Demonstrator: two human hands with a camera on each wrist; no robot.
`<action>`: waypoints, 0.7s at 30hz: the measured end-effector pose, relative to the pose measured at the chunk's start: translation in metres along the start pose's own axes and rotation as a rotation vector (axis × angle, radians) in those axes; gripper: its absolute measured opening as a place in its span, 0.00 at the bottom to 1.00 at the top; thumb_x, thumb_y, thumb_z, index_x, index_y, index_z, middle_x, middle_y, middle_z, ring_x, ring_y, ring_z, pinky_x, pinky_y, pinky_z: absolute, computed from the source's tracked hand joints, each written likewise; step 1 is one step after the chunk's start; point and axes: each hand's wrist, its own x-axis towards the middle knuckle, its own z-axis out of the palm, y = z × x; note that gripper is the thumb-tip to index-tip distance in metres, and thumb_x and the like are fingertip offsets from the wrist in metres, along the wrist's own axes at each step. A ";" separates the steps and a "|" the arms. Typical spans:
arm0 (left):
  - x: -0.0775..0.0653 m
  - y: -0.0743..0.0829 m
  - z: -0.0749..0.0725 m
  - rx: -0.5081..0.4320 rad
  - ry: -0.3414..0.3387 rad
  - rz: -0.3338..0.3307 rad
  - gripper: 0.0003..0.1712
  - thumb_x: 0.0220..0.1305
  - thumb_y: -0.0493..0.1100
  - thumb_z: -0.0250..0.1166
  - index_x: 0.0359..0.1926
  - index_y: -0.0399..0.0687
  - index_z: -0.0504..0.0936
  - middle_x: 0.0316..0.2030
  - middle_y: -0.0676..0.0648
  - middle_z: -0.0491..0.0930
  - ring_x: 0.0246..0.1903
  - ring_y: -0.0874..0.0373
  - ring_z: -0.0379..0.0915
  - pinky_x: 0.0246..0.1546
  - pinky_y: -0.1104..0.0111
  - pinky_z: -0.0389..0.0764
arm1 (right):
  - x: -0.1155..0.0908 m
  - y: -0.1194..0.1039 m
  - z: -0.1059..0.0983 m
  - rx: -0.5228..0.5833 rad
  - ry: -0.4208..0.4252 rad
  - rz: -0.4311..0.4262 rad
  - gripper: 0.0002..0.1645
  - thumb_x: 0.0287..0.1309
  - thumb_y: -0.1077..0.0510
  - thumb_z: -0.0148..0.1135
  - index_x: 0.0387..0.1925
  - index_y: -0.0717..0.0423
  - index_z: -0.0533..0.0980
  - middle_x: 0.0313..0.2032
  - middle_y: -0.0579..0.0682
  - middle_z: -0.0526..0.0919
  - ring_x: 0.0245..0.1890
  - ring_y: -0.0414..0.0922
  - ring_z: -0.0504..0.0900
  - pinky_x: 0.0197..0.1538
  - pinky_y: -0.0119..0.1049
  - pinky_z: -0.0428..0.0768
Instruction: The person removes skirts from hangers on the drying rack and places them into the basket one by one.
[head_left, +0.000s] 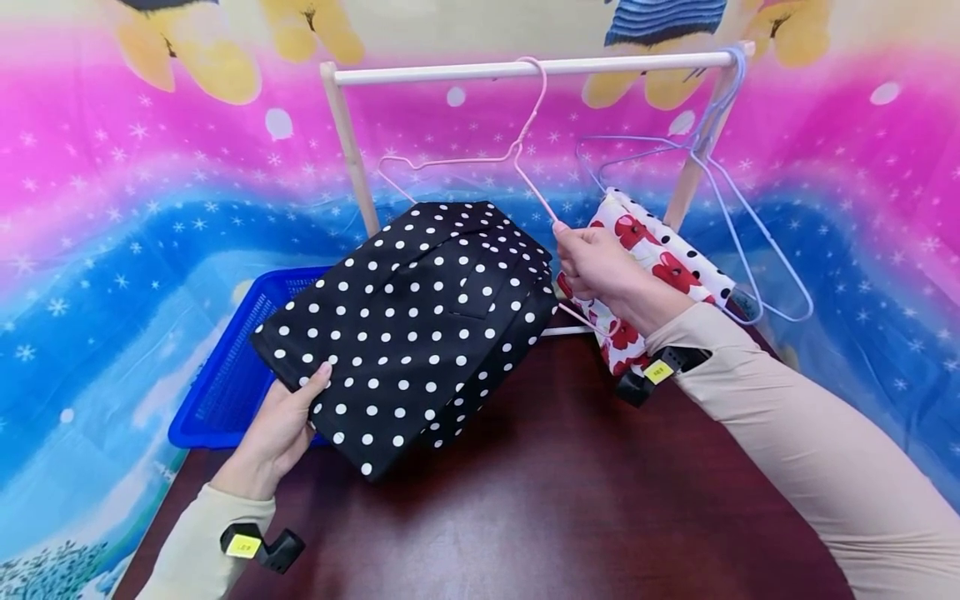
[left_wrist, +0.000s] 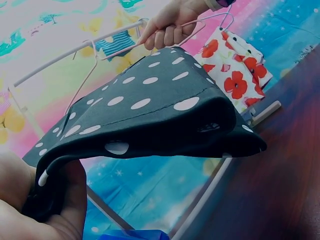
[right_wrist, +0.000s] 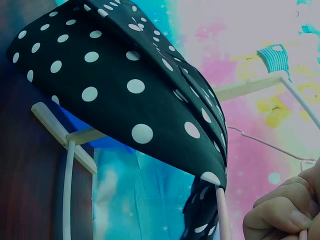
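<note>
A black cloth with white dots hangs folded and slanted at a pink hanger, whose hook sits over the rack's top bar. The hanger's lower right end sticks out past the cloth. How the cloth lies around the lower bar is hidden. At the cloth's lower left corner, my left hand pinches the edge, thumb on top. My right hand pinches the hanger's right arm, just above the cloth. In the right wrist view that right hand is partly cut off.
A wooden rack stands on the dark red table. Blue hangers hang at its right end, near a red-flowered cloth and a white cloth with black dots. Behind my left hand is a blue basket.
</note>
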 end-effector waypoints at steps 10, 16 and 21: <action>-0.004 0.002 -0.006 -0.022 -0.008 0.010 0.16 0.76 0.53 0.54 0.58 0.54 0.66 0.39 0.64 0.85 0.39 0.70 0.85 0.41 0.74 0.86 | 0.000 0.001 0.000 -0.037 -0.015 -0.008 0.31 0.78 0.40 0.43 0.19 0.51 0.59 0.12 0.40 0.56 0.10 0.37 0.53 0.17 0.28 0.51; -0.005 0.005 -0.009 -0.023 -0.009 0.015 0.15 0.76 0.53 0.54 0.57 0.55 0.68 0.39 0.64 0.85 0.39 0.70 0.85 0.41 0.74 0.86 | 0.000 0.001 -0.001 -0.049 -0.003 -0.004 0.30 0.78 0.40 0.43 0.19 0.51 0.60 0.12 0.40 0.57 0.10 0.37 0.54 0.16 0.29 0.52; -0.006 0.007 -0.011 -0.030 -0.026 0.040 0.13 0.76 0.52 0.55 0.56 0.54 0.70 0.39 0.62 0.86 0.39 0.69 0.86 0.40 0.74 0.86 | 0.000 0.000 -0.002 -0.055 -0.016 -0.018 0.31 0.78 0.40 0.43 0.18 0.51 0.60 0.12 0.40 0.56 0.10 0.37 0.53 0.17 0.29 0.52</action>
